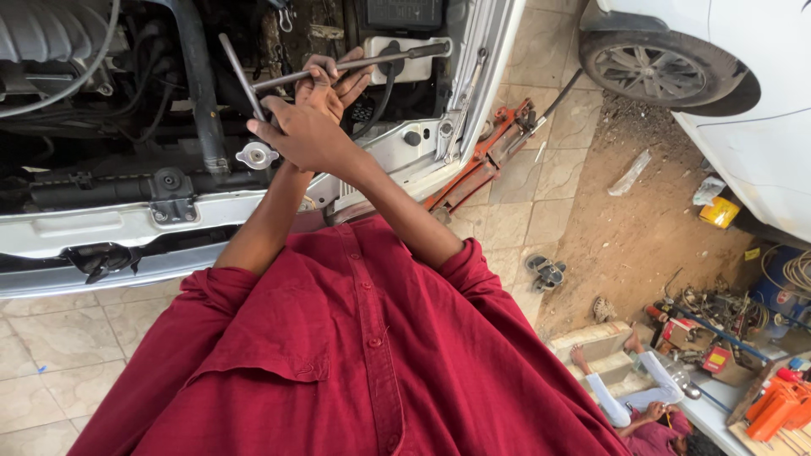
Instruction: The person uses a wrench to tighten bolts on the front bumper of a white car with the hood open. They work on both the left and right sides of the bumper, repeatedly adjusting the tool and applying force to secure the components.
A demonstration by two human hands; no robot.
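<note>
My right hand (297, 135) reaches across from the right and is closed around a metal cross-shaped wrench (372, 61) where its bars meet. Just beyond it, my left hand (335, 80) grips the longer bar, which runs to the right over a white reservoir (408, 69). The shorter bar (236, 67) sticks up to the left. Both hands are over the open engine bay of a white car, just above a round silver radiator cap (256, 155). My forearms cross over my red shirt (355, 355).
A thick black hose (199, 84) runs down beside the cap. An orange floor jack (483, 159) lies by the car's front corner. A second white car's wheel (655, 67) is at top right. Sandals (546, 272), scattered tools and a seated person (642, 401) are at lower right.
</note>
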